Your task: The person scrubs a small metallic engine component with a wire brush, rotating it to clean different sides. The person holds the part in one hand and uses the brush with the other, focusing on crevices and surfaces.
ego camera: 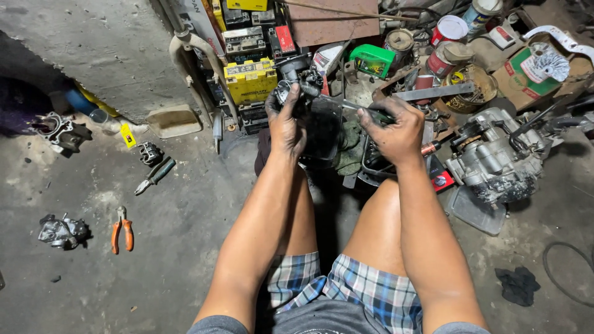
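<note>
Carburetor (296,83), small and dark, sits gripped in the closed left hand (286,124) above the knees, while the closed right hand (396,130) points a thin screwdriver (346,106) sideways at it.

A rough repair workshop: stained concrete floor (185,247), orange-handled pliers (122,229), stacked batteries (250,79), an engine block (495,158), paint cans (447,29).

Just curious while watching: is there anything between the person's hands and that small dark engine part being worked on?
Nothing visible. The left hand already grips the small dark engine part, and the right hand holds a thin tool whose tip reaches it.
</note>
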